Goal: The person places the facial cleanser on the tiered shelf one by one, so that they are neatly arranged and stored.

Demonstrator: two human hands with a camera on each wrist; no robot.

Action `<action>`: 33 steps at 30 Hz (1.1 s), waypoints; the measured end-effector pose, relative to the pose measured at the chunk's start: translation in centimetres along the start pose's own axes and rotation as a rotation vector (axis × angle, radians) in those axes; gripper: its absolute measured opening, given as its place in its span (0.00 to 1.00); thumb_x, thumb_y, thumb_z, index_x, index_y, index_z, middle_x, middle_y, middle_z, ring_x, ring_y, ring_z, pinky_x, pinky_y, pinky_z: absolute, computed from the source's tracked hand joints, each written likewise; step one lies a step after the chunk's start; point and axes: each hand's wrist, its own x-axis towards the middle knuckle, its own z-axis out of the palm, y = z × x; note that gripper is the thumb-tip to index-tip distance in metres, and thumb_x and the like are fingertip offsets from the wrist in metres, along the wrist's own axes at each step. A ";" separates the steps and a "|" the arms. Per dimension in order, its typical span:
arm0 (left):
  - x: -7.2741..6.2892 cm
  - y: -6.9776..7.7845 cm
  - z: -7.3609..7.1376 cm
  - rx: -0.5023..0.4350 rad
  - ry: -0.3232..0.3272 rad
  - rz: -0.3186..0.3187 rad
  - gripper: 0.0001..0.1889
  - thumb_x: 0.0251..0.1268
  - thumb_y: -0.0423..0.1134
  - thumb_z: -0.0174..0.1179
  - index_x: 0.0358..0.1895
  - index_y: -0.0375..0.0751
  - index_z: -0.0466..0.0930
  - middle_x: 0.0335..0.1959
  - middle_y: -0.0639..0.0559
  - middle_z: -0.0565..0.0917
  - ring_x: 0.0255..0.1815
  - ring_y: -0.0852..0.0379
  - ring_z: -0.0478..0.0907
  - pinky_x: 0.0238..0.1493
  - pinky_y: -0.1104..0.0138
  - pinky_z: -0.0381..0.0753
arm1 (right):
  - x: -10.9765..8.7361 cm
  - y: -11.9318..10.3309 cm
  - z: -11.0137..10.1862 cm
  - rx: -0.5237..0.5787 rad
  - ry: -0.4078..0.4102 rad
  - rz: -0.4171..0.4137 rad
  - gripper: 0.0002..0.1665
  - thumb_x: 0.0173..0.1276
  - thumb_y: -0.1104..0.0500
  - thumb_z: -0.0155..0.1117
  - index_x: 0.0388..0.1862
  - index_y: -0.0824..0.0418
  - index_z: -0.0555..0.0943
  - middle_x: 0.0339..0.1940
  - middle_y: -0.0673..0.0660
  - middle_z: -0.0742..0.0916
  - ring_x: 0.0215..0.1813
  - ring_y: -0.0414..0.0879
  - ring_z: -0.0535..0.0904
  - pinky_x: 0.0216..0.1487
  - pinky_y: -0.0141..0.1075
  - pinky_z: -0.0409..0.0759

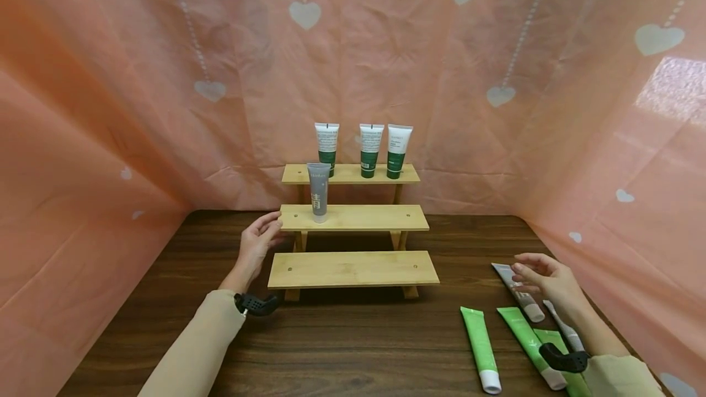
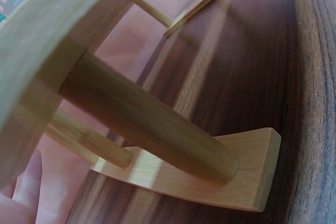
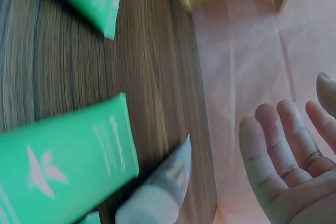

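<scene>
My left hand (image 1: 258, 244) reaches to the left end of the middle board of a three-tier wooden stand (image 1: 364, 218), fingertips at its edge. In the left wrist view, the board partly hides the fingers (image 2: 32, 184). Close by, a grey tube (image 1: 318, 193) stands upright on its cap on that board. My right hand (image 1: 551, 280), loosely bent and holding nothing, hovers over a grey tube (image 1: 532, 310) lying on the table. Beside it lie another grey tube (image 1: 564, 326) and green tubes (image 1: 478, 339), one partly under the right wrist. The right wrist view shows spread, loosely bent fingers (image 3: 257, 156).
Three white-and-green tubes (image 1: 371, 151) stand upright on the top board. The stand's lowest board (image 1: 353, 269) is nearest me, on a dark wooden table (image 1: 331, 348). Pink curtains (image 1: 353, 66) with white hearts enclose the back and sides.
</scene>
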 end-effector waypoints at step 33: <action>-0.2 0.1 0.2 0.010 0.009 0.008 0.22 0.62 0.43 0.61 0.58 0.39 0.75 0.41 0.53 0.82 0.39 0.54 0.79 0.48 0.55 0.78 | 2.2 5.1 -2.9 -0.344 -0.082 0.252 0.28 0.62 0.65 0.63 0.54 0.82 0.66 0.38 0.63 0.84 0.34 0.40 0.79 0.34 0.36 0.80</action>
